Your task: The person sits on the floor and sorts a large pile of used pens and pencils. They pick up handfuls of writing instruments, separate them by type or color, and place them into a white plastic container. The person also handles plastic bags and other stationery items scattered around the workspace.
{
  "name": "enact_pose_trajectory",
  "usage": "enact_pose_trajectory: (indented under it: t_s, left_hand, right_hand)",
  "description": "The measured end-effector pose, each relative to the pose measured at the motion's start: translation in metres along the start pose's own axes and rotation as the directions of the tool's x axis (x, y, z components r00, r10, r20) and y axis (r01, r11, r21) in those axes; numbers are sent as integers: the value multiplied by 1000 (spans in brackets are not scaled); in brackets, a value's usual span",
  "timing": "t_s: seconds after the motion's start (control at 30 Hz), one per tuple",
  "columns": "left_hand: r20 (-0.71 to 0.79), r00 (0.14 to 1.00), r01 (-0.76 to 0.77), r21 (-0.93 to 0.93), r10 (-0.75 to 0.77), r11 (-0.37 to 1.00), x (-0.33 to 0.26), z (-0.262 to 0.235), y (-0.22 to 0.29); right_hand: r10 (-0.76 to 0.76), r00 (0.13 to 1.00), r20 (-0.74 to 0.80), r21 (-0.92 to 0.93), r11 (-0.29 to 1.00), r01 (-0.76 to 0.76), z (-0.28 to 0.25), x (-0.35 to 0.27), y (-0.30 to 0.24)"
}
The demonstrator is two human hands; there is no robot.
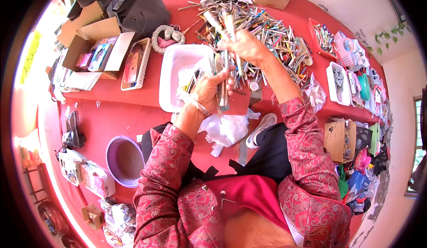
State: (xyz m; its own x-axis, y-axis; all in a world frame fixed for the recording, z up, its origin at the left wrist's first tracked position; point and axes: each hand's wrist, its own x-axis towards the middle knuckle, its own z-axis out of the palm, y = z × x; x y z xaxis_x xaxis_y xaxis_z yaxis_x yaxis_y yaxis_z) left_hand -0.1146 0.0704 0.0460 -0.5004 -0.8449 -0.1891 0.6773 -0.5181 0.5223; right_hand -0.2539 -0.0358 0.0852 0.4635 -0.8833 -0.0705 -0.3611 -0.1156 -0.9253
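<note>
My left hand [207, 90] is wrapped round an upright bundle of slim sticks [223, 97] that look like pens or brush handles. Just above it, my right hand [245, 47] grips broad pale-tipped paintbrushes [229, 24], their wide ends pointing away from me. Both hands are close together at the right side of a white plastic tub [167, 79]. Several pens or brushes [191, 81] lie in the tub, partly hidden by my left hand. A large loose pile of pens and brushes [278, 36] spreads behind and right of my hands.
Left stand an open cardboard box [71, 56], a dark bag [144, 12] and a small cream basket [143, 70]. A purple basin [116, 176] is lower left. Crumpled white plastic [227, 130] lies before me. Right are a red basket [315, 36] and a white tray [332, 90].
</note>
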Motion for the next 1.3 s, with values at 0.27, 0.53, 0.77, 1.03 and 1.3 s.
enact_pose_trajectory:
  t_s: [0.27, 0.53, 0.77, 1.03, 1.3]
  left_hand:
    - [-138, 988, -78, -68, 68, 995, -1, -5, 1]
    - [-35, 984, -178, -146, 175, 973, 3, -2, -13]
    - [105, 988, -92, -188, 113, 978, 1, -13, -13]
    - [49, 996, -57, -253, 71, 966, -6, 14, -9]
    - [-13, 998, -69, -267, 68, 961, 2, -5, -11]
  right_hand:
    - [256, 965, -47, 352, 909, -224, -11, -42, -25]
    - [181, 982, 53, 246, 951, -189, 39, -79, -30]
    - [217, 968, 126, -13, 976, -217, 34, -83, -38]
    - [198, 967, 161, -170, 971, -170, 26, -89, -29]
    - [239, 963, 123, -109, 968, -226, 20, -95, -37]
